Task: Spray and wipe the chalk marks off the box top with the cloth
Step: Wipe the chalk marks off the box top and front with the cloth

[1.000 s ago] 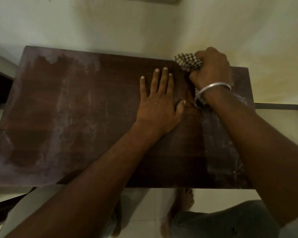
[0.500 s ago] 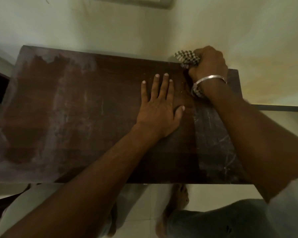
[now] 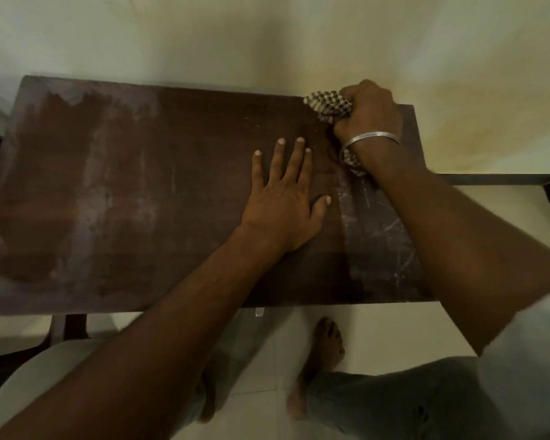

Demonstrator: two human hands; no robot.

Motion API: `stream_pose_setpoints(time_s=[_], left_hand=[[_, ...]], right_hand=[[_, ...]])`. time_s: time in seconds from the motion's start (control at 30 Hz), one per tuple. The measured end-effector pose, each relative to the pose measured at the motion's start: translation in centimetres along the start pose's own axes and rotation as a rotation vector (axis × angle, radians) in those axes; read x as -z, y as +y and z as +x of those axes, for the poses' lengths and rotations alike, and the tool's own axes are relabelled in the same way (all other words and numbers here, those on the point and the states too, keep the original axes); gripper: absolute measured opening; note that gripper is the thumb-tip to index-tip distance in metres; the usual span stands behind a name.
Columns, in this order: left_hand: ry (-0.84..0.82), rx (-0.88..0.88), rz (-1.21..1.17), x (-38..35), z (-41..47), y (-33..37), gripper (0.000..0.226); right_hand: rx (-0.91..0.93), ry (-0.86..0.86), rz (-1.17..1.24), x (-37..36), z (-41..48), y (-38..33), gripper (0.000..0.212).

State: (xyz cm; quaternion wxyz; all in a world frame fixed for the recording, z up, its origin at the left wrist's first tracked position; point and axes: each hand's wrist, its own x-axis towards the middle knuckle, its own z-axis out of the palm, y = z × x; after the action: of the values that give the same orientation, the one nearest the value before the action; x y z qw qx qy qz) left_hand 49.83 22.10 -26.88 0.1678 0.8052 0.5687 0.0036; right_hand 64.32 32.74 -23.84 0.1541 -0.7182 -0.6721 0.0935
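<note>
Little has shifted in the last second: the right hand (image 3: 367,112) has only edged along the far edge toward the right corner of the box top (image 3: 172,147), fingers curled tight round the bunched checked cloth (image 3: 329,104). The left hand (image 3: 283,204) lies flat mid-top, fingers straight. Scratchy chalk marks (image 3: 385,236) lie nearward of the cloth, in a strip running near to far beside the right edge, so the right hand is better placed to pull toward the near edge. Paler haze (image 3: 108,173) covers the left half.
</note>
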Motion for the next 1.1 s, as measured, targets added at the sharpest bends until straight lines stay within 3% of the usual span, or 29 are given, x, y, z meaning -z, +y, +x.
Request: stream_pose_setpoints(time_s=[0.2,0.43,0.63,0.83,1.1], left_hand=[[-0.025,-0.018,-0.011,-0.5,-1.8,1.3,0.077],[-0.046,-0.028,0.008,-0.7,-2.8,1.9,0.078],[-0.027,-0.045,-0.021,-0.8,-2.4,1.7,0.077],[-0.026,-0.041,0.018,-1.2,-3.4,2.1,0.077],[-0.019,-0.054,0.036,-1.4,-4.4,2.5,0.076]], right_hand=[[0.044,0.019,0.001,0.4,-7.2,1.2,0.034],[0.014,-0.024,0.020,1.6,-5.8,0.3,0.029],[0.074,-0.047,-0.007,1.7,-11.9,2.1,0.027],[-0.004,-0.031,0.010,2.1,-9.5,1.1,0.031],[-0.013,-0.052,0.025,2.4,-17.5,2.4,0.020]])
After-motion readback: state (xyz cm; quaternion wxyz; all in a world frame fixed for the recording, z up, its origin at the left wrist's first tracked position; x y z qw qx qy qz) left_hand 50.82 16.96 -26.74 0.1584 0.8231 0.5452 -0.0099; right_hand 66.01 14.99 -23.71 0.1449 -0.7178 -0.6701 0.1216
